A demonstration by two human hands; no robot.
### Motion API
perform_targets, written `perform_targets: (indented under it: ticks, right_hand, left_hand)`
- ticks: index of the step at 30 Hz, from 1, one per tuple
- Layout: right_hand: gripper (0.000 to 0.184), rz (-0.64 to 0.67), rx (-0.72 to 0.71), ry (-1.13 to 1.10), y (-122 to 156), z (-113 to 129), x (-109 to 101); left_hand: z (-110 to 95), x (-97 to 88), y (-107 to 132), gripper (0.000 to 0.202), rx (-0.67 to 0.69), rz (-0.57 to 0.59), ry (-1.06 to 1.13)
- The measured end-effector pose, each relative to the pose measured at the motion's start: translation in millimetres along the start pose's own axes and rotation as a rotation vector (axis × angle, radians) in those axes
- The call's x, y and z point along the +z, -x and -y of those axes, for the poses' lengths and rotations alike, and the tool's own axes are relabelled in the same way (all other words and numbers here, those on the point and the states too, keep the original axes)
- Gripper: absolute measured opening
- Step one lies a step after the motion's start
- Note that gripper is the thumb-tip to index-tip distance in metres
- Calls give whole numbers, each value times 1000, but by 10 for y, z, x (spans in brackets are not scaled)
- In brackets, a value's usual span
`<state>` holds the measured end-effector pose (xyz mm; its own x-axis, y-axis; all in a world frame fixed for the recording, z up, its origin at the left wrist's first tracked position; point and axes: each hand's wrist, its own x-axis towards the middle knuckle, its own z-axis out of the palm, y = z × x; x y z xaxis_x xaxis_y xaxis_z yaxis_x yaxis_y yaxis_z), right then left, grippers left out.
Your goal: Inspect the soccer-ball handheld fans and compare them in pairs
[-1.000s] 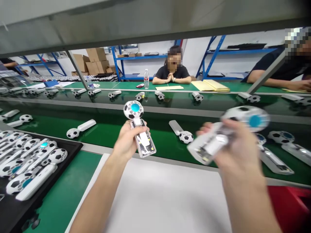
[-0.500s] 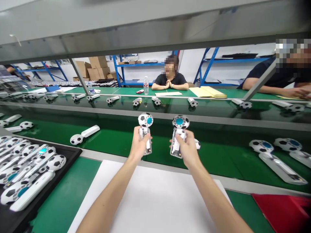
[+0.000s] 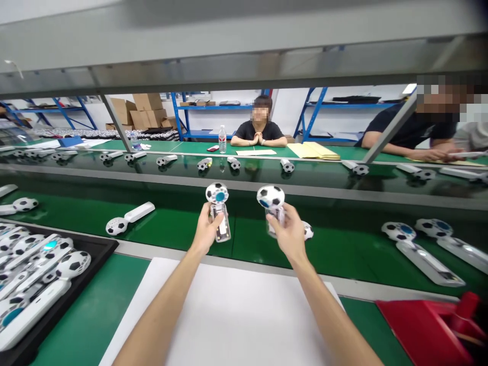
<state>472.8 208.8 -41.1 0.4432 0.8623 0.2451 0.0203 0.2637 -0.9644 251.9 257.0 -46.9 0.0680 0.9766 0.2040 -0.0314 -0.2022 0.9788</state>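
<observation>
My left hand (image 3: 206, 230) is closed around the clear-cased handle of a soccer-ball-headed handheld device (image 3: 217, 193). Its ball end points up, and a blue disc on it faces me. Another such device (image 3: 270, 196) is gripped upright in my right hand (image 3: 290, 234), thumb on the handle; its blue disc shows only at the lower left of the ball. Both are held above the green conveyor belt (image 3: 251, 249). Behind my right hand a further ball end (image 3: 308, 231) pokes out, the rest of it hidden.
A black tray (image 3: 104, 249) full of similar devices stands at left. White paper (image 3: 244, 310) lies under my forearms, with a red bin (image 3: 419, 325) to the right. More devices (image 3: 427, 259) lie along the belt. Two people sit opposite, near a water bottle (image 3: 222, 138).
The right device has turned, so its blue disc has mostly swung out of sight. Both hands still hold their devices. The whole view has shifted slightly.
</observation>
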Motion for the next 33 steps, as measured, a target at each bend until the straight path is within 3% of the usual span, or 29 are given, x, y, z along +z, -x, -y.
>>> perform_targets:
  ticks: [2, 5, 9, 11, 15, 18, 23, 25, 29, 33]
  right_hand:
    - [38, 113, 189, -84, -2, 17, 38]
    - [30, 197, 461, -210, -1, -13, 62]
    - [18, 237, 637, -331, -3, -86, 43]
    - [15, 249, 655, -359, -10, -118, 22]
    - [33, 268, 662, -335, -45, -191, -32]
    - [32, 255, 676, -278, -100, -275, -100]
    - [6, 68, 660, -103, -223, -443, -316]
    - [9, 6, 664, -60, -267, -464, -424]
    - [8, 9, 676, -84, -301, -279, -575]
    - [15, 157, 579, -226, -174, 195, -471]
  left_hand:
    - [112, 1, -45, 40, -47, 74, -3]
    - [338, -29, -86, 43, -64, 65, -81]
    - [567, -110, -97, 47, -39, 4, -317]
    - [628, -147, -98, 40, -20, -29, -455]
    - [690, -174, -103, 37, -7, -56, -664]
    - [707, -154, -99, 38, 15, -65, -753]
    - [680, -116, -54, 32, 89, -61, -777]
    - [649, -114, -32, 29, 112, -59, -748]
    - [518, -99, -21, 25, 113, -62, -624]
    - [232, 40, -10, 20, 56, -12, -426]
